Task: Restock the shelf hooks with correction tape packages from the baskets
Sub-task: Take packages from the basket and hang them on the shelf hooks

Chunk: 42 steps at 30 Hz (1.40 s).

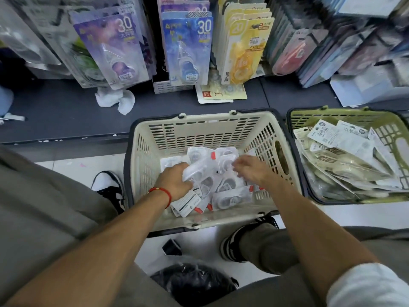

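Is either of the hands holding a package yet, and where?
Left hand grips a white package by its near end; right hand rests open on the pile, holding nothing.

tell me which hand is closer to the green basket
Right. The right hand is in the cream basket on the side next to the green basket; the left hand is further left, gripping a white package.

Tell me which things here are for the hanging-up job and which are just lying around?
For the job:
cream basket with white packages
green basket with more packages
hanging packages on the shelf
left hand, right hand

Just lying about:
crumpled white cloth
black bag
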{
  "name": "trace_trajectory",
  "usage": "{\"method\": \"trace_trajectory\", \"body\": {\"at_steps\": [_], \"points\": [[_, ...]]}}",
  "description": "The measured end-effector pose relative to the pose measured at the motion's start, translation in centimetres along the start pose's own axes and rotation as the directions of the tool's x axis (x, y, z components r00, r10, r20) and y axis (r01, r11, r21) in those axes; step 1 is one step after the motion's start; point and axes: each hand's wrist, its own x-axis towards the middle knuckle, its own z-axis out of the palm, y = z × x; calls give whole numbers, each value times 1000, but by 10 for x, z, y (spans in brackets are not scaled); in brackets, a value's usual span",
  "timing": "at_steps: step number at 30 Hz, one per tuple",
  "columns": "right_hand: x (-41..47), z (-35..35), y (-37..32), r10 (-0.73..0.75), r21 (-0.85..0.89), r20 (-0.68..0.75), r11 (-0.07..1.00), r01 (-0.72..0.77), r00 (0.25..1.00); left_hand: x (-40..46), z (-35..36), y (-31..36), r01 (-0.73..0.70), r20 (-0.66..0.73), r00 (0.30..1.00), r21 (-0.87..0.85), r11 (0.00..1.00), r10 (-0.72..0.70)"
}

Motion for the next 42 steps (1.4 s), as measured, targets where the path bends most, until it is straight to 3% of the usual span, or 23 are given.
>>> {"method": "trace_trajectory", "body": {"at_steps": [2, 3, 6, 8, 10, 13, 17, 20, 22, 26, 28, 29, 30, 32, 33, 35, 39, 42], "points": [[6, 9, 28, 113, -472, 54, 878, -75, 992, 1, 0, -10, 74, -27, 997, -110, 991, -77], [7, 14, 38, 148, -587, 77, 806, -76, 986, 1, -1, -12, 98, -16, 995, -173, 980, -102], [8, 23, 54, 196, -671, 127, 739, -61, 972, 0, -3, -19, 115, -5, 992, -322, 940, -123], [11, 22, 56, 182, -670, 137, 741, -44, 974, -3, -2, -21, 110, -1, 992, -430, 896, -123], [14, 13, 48, 78, -598, 123, 802, 11, 989, -4, -2, -20, 94, 5, 994, -496, 863, -105], [14, -9, 22, -104, -224, 84, 967, 121, 991, -1, -2, -14, 52, -23, 997, -500, 864, -74], [2, -42, -17, -279, 22, 170, 960, 279, 945, 7, -5, -7, 33, -109, 990, -410, 912, -85], [-5, -43, -44, -302, 155, 167, 948, 277, 939, 6, -3, 0, 83, -7, 994, -562, 823, -105], [-4, -31, -54, -304, 166, 86, 943, 287, 949, 1, 0, 2, 164, 146, 986, -701, 694, -86], [6, -3, -49, -297, 177, -42, 938, 300, 954, -3, 17, -7, 163, 228, 974, -669, 725, -9], [16, 1, -30, -264, -4, -197, 963, 269, 944, -3, 23, -11, 192, 206, 977, -699, 689, -63], [22, 0, -17, -234, -201, -245, 962, 187, 941, -3, 24, -13, 202, 181, 978, -707, 677, -102], [25, -1, -3, -198, -419, -229, 904, 87, 953, -2, 24, -16, 203, 151, 979, -702, 682, -137], [32, 2, 25, -91, -778, -77, 629, -3, 993, 0, 25, -23, 195, 107, 980, -683, 704, -168], [35, 4, 35, -56, -868, -15, 496, 15, 998, 0, 26, -26, 197, 96, 979, -677, 709, -180], [41, 12, 47, -60, -944, 20, 328, 39, 998, 1, 27, -30, 206, 86, 976, -668, 715, -201], [54, 12, 46, -95, -981, -5, 194, 13, 995, 2, 27, -33, 187, 60, 978, -684, 705, -201], [57, 8, 44, -121, -976, 1, 215, 27, 993, 5, 29, -33, 182, 51, 977, -700, 690, -206]]}}
